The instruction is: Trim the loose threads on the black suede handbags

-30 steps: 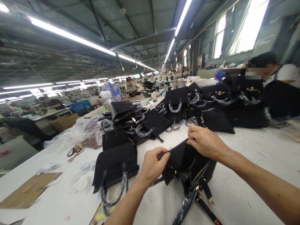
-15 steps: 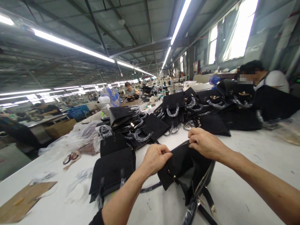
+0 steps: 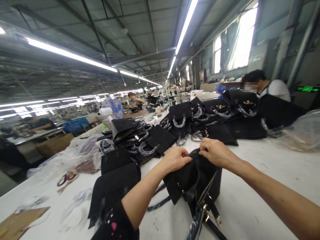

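A black handbag [image 3: 208, 178] stands on the white table in front of me, its mouth partly open and its gold-coloured hardware showing. My left hand [image 3: 176, 160] pinches the far upper edge of the bag between thumb and fingers. Close beside it, my right hand [image 3: 216, 152] grips the same edge with curled fingers. A plastic-wrapped handle [image 3: 196, 223] and straps with metal ends hang toward me at the bag's near side. Another black bag [image 3: 115, 190] lies flat to the left of my left forearm.
Many black bags with wrapped handles [image 3: 180, 111] are heaped across the table's far side. Scissors [image 3: 66, 178], clear plastic [image 3: 302, 130] and cardboard [image 3: 23, 223] lie around. A blue fan [image 3: 115, 108] stands beyond. One co-worker [image 3: 275, 88] sits at right, another [image 3: 135, 101] farther back.
My left hand has slid right along the bag's edge, closer to my right hand. The edge between them now bunches upward. The view has turned slightly to the right.
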Tool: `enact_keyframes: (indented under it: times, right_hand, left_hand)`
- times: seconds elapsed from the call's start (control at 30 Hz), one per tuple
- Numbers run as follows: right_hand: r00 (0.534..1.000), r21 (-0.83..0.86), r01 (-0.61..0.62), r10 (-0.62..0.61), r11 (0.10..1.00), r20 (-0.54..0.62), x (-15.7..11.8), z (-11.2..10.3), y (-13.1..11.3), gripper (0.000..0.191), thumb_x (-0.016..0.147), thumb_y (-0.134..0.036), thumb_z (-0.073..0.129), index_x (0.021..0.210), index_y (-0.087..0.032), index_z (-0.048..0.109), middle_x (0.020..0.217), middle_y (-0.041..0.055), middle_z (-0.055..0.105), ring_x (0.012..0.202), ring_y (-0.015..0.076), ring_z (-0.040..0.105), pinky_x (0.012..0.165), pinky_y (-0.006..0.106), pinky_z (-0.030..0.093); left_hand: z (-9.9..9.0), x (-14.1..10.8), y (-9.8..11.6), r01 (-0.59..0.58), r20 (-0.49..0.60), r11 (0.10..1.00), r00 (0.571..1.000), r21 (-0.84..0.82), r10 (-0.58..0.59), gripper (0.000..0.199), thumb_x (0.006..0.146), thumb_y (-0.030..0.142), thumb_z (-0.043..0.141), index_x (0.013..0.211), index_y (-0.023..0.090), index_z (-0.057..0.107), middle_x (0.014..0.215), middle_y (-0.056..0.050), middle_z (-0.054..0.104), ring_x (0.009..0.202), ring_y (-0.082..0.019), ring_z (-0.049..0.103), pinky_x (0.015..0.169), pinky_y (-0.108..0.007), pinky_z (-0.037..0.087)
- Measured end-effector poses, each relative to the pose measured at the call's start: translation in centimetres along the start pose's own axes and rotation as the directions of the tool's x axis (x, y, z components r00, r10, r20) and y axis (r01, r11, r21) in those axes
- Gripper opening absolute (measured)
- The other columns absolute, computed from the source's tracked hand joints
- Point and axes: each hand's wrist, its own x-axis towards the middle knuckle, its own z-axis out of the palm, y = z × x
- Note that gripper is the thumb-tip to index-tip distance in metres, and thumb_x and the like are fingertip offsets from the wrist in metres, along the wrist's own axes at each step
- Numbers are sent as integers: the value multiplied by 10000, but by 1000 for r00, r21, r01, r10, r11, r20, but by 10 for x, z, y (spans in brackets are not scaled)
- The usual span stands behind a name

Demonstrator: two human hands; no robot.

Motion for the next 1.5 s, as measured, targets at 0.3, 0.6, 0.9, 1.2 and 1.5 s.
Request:
enact_keyframes:
  times: [0.3, 0.6, 0.9, 1.2, 1.5]
  right_hand:
    - [998, -133, -55, 56, 990, 5, 3, -3, -8, 210, 810, -196, 572, 604, -169, 604, 776, 35, 623, 709, 158, 591, 617, 263, 365]
    - [998, 4, 12, -12, 1000, 64, 3, -4, -3, 154, 762, -152, 630, 612, -174, 603, 772, 23, 624, 731, 158, 584, 651, 248, 391]
    - [990, 95, 131, -136, 987, 49, 4, 1, 4, 137, 756, -122, 596, 632, -173, 570, 760, 24, 608, 710, 151, 559, 658, 246, 399]
    - [994, 24, 105, -105, 994, 36, 3, 2, 2, 144, 738, -97, 549, 617, -174, 539, 720, 24, 587, 676, 145, 547, 627, 251, 370]
    - [996, 161, 89, -84, 983, -38, 1, 4, 1, 104, 720, -90, 532, 745, -188, 555, 787, 12, 593, 747, 158, 561, 690, 272, 429]
  left_hand:
    - [11, 20, 5, -132, -28, 986, 990, 98, 135, 242, 789, 359, 565, 860, 216, 747, 718, -1, 678, 675, -158, 572, 563, -230, 336]
    - [6, 16, 12, -69, 12, 985, 998, 156, 68, 187, 752, 303, 585, 742, 186, 730, 611, 5, 608, 633, -148, 533, 545, -235, 309]
    - [5, 6, 17, -15, 21, 995, 1000, 98, 13, 250, 733, 286, 538, 893, 238, 724, 637, 12, 608, 635, -159, 539, 554, -240, 328]
    - [12, 12, 10, -30, 17, 997, 999, -77, 31, 266, 712, 245, 535, 894, 241, 729, 698, 26, 647, 656, -141, 553, 564, -221, 345]
    - [22, 15, 12, -129, -131, 988, 982, 85, 140, 223, 759, 266, 507, 697, 173, 699, 613, -5, 632, 617, -146, 555, 555, -233, 320]
